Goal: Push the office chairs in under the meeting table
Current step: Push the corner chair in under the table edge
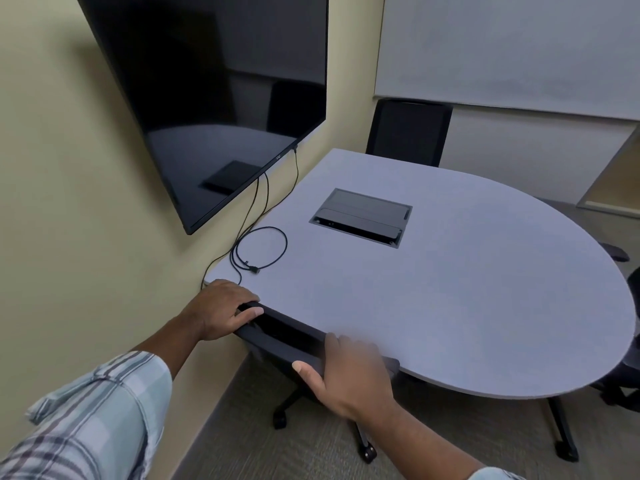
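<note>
While both hands grip the near chair by the top of its backrest, that chair looks essentially home: the backrest top sits right against the near edge of the table, and the seat is hidden under the top. The left hand is curled over the backrest's left end, close to the table's near-left corner by the wall. The right hand is wrapped over the right end, thumb on the near side and fingers over the far side; it is slightly blurred.

Orientation: the backrest's long axis runs along the near table edge, and the chair faces in toward the table centre. Its castor base shows on the carpet below, partly out past the edge.

Remaining, as a judgement: the far chair stands at the far edge, backrest upright and close to the table, probably in. At the right edge only dark chair parts show, cut off by the frame; cannot tell whether those are tucked. So likely one chair is done or nearly so, and the right side needs checking.
</note>
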Demonstrator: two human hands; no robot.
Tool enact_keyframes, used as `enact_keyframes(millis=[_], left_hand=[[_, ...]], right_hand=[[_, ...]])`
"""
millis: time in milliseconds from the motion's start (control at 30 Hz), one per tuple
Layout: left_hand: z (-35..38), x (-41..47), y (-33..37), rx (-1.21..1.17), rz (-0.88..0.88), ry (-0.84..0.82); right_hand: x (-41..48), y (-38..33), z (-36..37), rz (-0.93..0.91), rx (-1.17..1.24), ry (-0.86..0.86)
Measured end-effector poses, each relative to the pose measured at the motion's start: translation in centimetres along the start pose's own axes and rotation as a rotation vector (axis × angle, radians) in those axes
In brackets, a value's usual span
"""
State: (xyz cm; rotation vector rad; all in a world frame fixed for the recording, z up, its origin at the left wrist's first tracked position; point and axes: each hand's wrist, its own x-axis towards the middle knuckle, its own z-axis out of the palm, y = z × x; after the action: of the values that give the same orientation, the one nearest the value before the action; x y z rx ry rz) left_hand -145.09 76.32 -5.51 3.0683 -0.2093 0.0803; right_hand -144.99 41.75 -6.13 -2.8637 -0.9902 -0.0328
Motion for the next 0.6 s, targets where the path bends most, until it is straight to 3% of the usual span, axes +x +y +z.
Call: enact_keyframes(millis=[367,600], left_hand=[[0.5,1.0,-1.5,-0.017,-0.01,0.036],[0.1,0.4,-0.8,-0.005,-0.08,-0.099]], right_hand=[[2.0,-0.2,0.6,-0.003,-0.016,-0.003],[1.8,-0.3,0.3,-0.004,0.009,0.005]])
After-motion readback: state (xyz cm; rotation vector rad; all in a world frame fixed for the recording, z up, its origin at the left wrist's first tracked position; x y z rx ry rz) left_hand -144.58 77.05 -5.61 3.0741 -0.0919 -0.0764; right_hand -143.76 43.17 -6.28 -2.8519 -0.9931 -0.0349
